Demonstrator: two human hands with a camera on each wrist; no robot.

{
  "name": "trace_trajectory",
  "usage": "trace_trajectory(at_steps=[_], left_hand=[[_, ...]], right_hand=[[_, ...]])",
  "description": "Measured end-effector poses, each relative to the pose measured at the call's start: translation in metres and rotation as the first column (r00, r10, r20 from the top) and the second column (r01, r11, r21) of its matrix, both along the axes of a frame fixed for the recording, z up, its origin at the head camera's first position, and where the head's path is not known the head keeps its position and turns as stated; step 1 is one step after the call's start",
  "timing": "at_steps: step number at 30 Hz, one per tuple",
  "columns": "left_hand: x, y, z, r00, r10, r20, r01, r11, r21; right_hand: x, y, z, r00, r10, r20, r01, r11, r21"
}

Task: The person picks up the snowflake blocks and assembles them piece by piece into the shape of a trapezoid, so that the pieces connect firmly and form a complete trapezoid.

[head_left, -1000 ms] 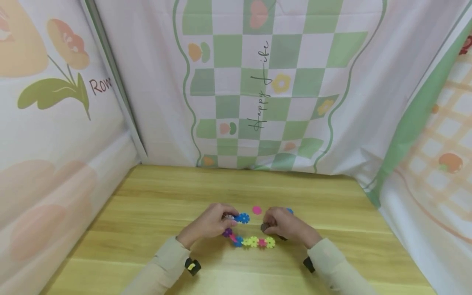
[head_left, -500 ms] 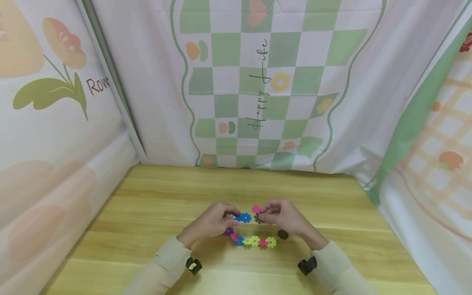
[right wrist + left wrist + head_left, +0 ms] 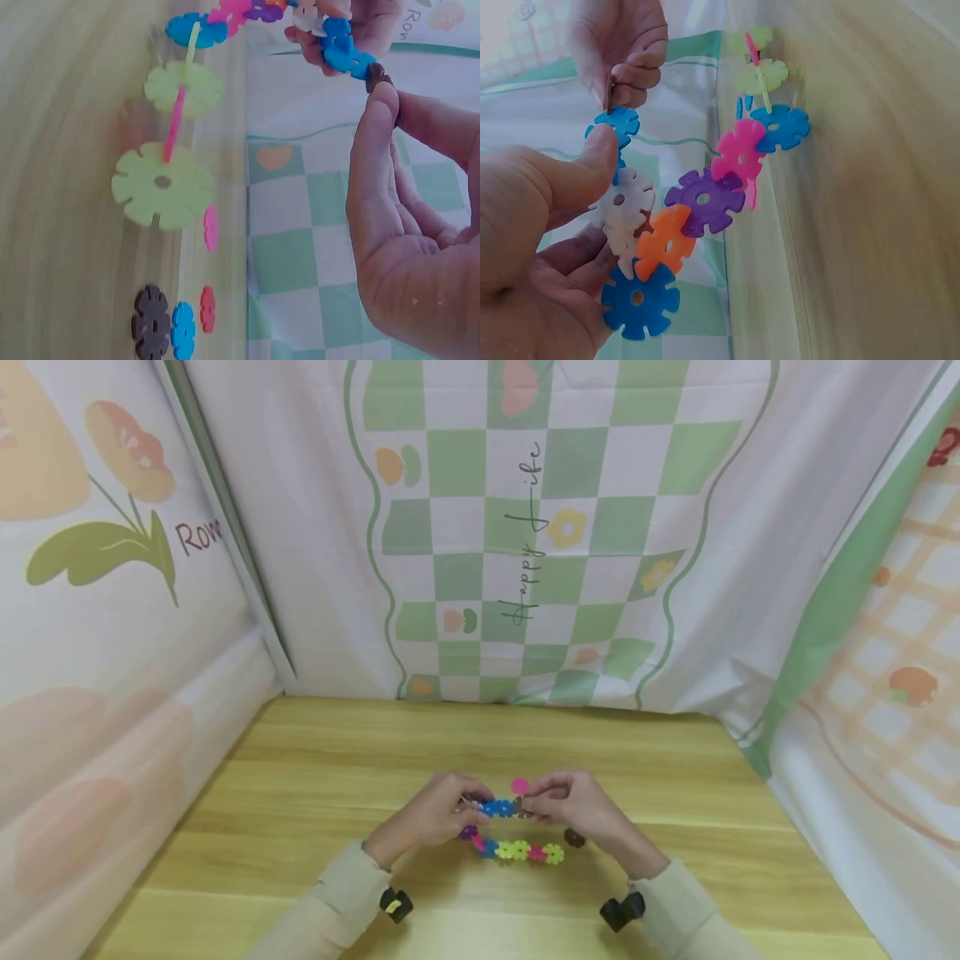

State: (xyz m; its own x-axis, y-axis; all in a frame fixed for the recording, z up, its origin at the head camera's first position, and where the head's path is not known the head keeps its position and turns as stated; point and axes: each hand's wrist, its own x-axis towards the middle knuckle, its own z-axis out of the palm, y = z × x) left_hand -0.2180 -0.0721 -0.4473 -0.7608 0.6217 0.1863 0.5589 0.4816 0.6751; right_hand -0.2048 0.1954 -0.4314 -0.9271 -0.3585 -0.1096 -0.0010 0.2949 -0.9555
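Observation:
My left hand [image 3: 435,810] holds a chain of interlocking plastic snowflake discs near one end, around its white disc [image 3: 634,193] and blue discs [image 3: 497,808]. From there the chain bends through an orange disc [image 3: 665,244], a purple disc [image 3: 703,201] and a pink disc [image 3: 739,156] to yellow discs [image 3: 517,850] at the other end. Between thumb and fingertips, my right hand [image 3: 581,802] pinches a brown disc [image 3: 375,76]. That disc touches the chain's end blue disc [image 3: 358,63]; whether their slots interlock I cannot tell.
Loose on the wooden table [image 3: 337,752] lie a pink disc [image 3: 520,786], another brown disc [image 3: 575,837], a blue disc [image 3: 183,330] and a red disc [image 3: 208,309]. Printed cloth [image 3: 525,652] hangs behind the table and along both sides.
My right hand has moved left with the brown disc, bringing it from apart to touching the blue end of the chain. My left hand stays nearly in place, still holding the chain.

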Motion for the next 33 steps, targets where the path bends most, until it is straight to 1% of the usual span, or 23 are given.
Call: trace_trajectory(at_steps=[3,5,7,9,11,13,15,16,19,20,22,23,25,28,30,33], left_hand=[[0.002,0.002,0.0,0.996,0.001,-0.089,-0.004,1.0,-0.027],[0.003,0.003,0.0,0.987,0.003,-0.162,-0.01,0.999,-0.04],[0.004,0.003,0.0,0.975,0.004,-0.221,-0.015,0.999,-0.048],[0.005,0.004,0.0,0.965,0.005,-0.264,-0.018,0.999,-0.046],[0.006,0.004,0.0,0.959,0.005,-0.282,-0.017,0.999,-0.04],[0.007,0.004,0.001,0.96,0.007,-0.279,-0.019,0.999,-0.041],[0.007,0.004,0.001,0.966,0.008,-0.26,-0.02,0.999,-0.044],[0.007,0.004,0.001,0.971,0.008,-0.239,-0.018,0.999,-0.043],[0.007,0.002,0.002,0.989,0.007,-0.148,-0.013,0.999,-0.036],[0.007,0.001,0.002,0.992,0.006,-0.122,-0.011,0.999,-0.036],[0.006,0.002,0.003,0.995,0.001,-0.099,-0.006,0.999,-0.048],[0.006,0.003,0.003,0.995,-0.004,-0.097,-0.001,0.999,-0.054],[0.004,0.008,0.002,0.993,-0.025,-0.118,0.017,0.998,-0.062],[0.001,0.017,0.0,0.989,-0.063,-0.134,0.058,0.998,-0.041],[-0.001,0.022,-0.002,0.989,-0.079,-0.123,0.078,0.997,-0.009],[-0.003,0.026,-0.005,0.994,-0.069,-0.08,0.072,0.997,0.038]], right_hand=[[0.002,-0.003,0.0,1.0,-0.025,0.004,0.025,1.0,-0.013],[0.003,-0.005,0.0,0.999,-0.044,0.011,0.044,0.999,-0.024],[0.004,-0.008,0.0,0.998,-0.064,0.023,0.065,0.998,-0.028],[0.005,-0.01,0.0,0.995,-0.09,0.042,0.091,0.995,-0.032],[0.005,-0.013,0.0,0.991,-0.117,0.065,0.12,0.992,-0.038],[0.005,-0.015,-0.002,0.985,-0.143,0.093,0.148,0.988,-0.049],[0.004,-0.016,-0.003,0.982,-0.151,0.118,0.159,0.985,-0.064],[0.004,-0.016,-0.004,0.981,-0.148,0.129,0.158,0.985,-0.07],[0.002,-0.014,-0.006,0.981,-0.125,0.149,0.139,0.986,-0.088],[0.001,-0.013,-0.007,0.982,-0.116,0.152,0.13,0.988,-0.089],[0.0,-0.01,-0.008,0.983,-0.099,0.156,0.114,0.989,-0.09],[-0.001,-0.009,-0.009,0.983,-0.093,0.157,0.108,0.99,-0.089],[-0.002,-0.007,-0.009,0.983,-0.084,0.163,0.099,0.991,-0.087],[-0.003,-0.005,-0.01,0.981,-0.072,0.181,0.09,0.991,-0.095],[-0.004,-0.004,-0.01,0.98,-0.051,0.192,0.071,0.992,-0.101],[-0.01,-0.002,-0.011,0.982,0.0,0.187,0.018,0.995,-0.094]])
